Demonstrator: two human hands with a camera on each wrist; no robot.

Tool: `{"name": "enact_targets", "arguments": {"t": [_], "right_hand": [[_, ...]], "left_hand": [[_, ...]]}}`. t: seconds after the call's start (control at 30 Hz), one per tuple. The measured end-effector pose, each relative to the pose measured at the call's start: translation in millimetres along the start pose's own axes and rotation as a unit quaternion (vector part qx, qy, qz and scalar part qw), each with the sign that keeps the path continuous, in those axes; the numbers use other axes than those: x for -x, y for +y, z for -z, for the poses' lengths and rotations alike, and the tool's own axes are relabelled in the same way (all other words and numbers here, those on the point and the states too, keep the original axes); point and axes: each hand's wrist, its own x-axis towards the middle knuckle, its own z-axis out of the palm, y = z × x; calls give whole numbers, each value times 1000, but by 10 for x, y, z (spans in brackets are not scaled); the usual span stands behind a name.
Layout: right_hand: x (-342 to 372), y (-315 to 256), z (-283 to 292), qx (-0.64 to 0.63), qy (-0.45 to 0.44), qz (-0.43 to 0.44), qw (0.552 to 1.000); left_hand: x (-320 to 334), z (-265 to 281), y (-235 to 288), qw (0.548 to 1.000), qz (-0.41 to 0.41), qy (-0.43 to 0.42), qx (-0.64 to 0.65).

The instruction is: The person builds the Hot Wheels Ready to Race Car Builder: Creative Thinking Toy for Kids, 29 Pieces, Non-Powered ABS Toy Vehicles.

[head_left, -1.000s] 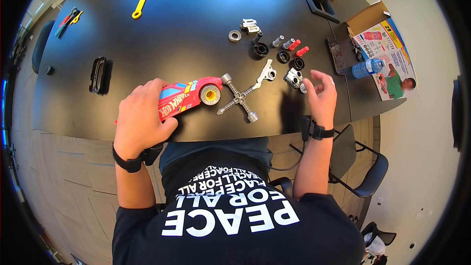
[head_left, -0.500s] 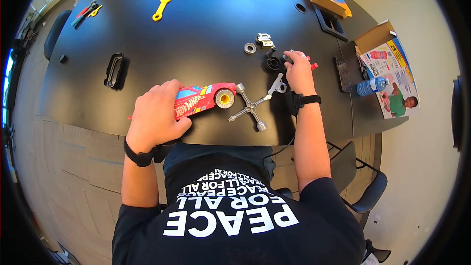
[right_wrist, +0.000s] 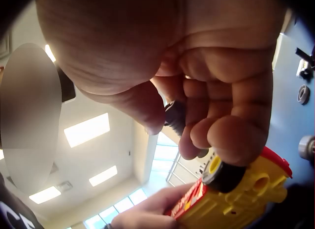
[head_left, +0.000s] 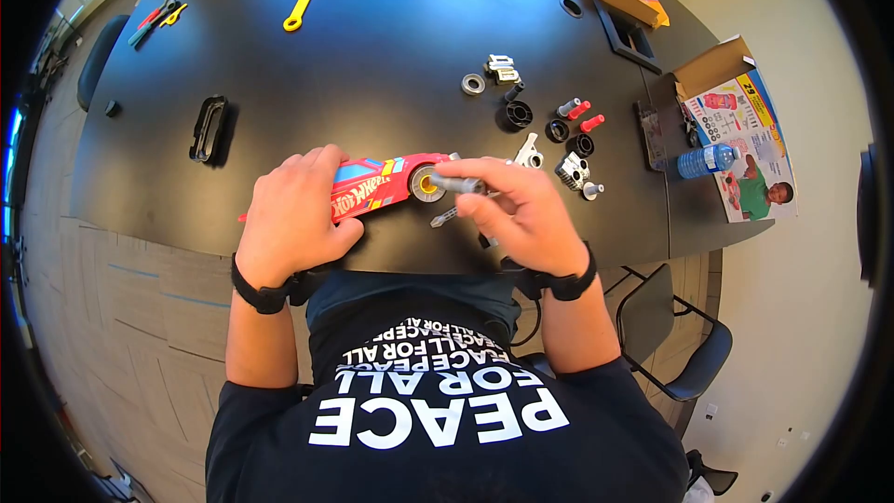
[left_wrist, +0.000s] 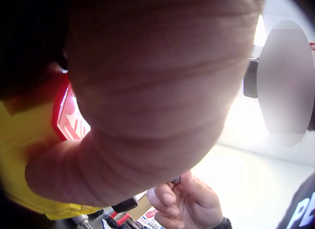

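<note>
My left hand [head_left: 293,214] grips the rear part of a red toy race car [head_left: 372,188], fingers over its top and thumb along the near side. The car lies tipped on its side; its yellow underside [right_wrist: 236,199] shows in the right wrist view. A grey wheel with a yellow hub [head_left: 426,183] sits at the car's right end. Between thumb and fingers, my right hand [head_left: 531,214] pinches a grey toy bolt [head_left: 458,184], its tip close to the wheel hub. A grey cross-shaped lug wrench [head_left: 445,218] lies beneath, mostly hidden by the right hand.
Right of the hands lie black wheel rings [head_left: 516,115], red bolts [head_left: 592,123], a silver engine block [head_left: 573,169] and a grey bracket [head_left: 530,151]. Farther out are a yellow wrench [head_left: 302,7], a black frame [head_left: 209,129], a water bottle [head_left: 706,161] and a toy box [head_left: 745,149].
My right hand went out to the loose parts on the right, took a grey bolt and brought it back to the car's wheel. My left hand keeps hold of the car.
</note>
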Motion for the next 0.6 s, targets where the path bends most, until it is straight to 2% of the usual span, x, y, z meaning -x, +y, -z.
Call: {"name": "enact_targets", "arguments": {"t": [0.03,0.17,0.23,0.37,0.43,0.47,0.53,0.6], "right_hand": [[-25,21,-79,97,-1,102,990],[-68,59,-184,85,20,101,991],[-76,-7,-159,152,17,109,982],[-90,-6,-185,185,33,108,976],[-78,-36,-193,137,39,25,989],[-61,1,-165,137,40,24,989],[9,163,-37,133,147,3,980],[128,314,142,168,167,-31,971]], "left_hand": [[4,7,3,1000,2,-1,1],[6,-7,-4,1000,0,4,-5],[9,-5,-7,1000,-2,0,-3],[7,-2,8,1000,-6,2,-6],[6,-11,-4,1000,-11,9,-5],[3,-13,-4,1000,-11,8,-4],[5,-10,-10,1000,-5,2,-9],[8,-6,-9,1000,-2,2,-7]]}}
